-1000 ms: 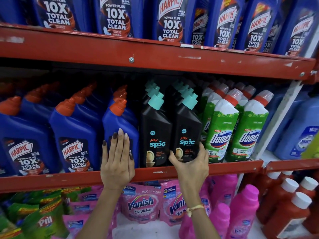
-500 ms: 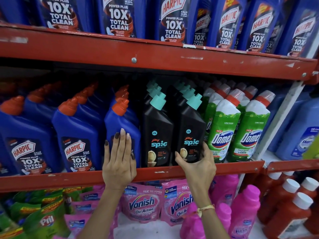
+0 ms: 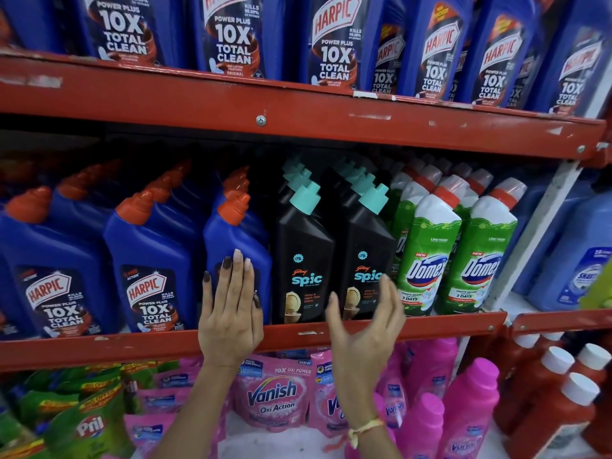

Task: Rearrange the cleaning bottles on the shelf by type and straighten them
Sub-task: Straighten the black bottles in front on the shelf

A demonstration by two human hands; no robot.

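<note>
The middle red shelf [image 3: 99, 346] holds rows of blue Harpic bottles [image 3: 155, 260] with orange caps on the left, black Spic bottles [image 3: 303, 256] with teal caps in the centre and green Domex bottles [image 3: 427, 253] on the right. My left hand [image 3: 231, 313] lies flat, fingers together, against the front of the rightmost blue Harpic bottle [image 3: 238, 240]. My right hand [image 3: 367, 323] hovers with curled, spread fingers just in front of the right black Spic bottle [image 3: 367, 253], holding nothing.
The upper shelf [image 3: 298, 111] carries large blue Harpic bottles [image 3: 334, 41]. Below are pink Vanish pouches [image 3: 275, 392], pink bottles [image 3: 470, 409], green Pril packs [image 3: 86, 422] and red bottles [image 3: 549, 415]. Pale blue bottles [image 3: 576, 253] stand past the white upright on the right.
My right hand has let go of the right black Spic bottle and pulled back a little, fingers opening. My left hand stays flat on the blue Harpic bottle.
</note>
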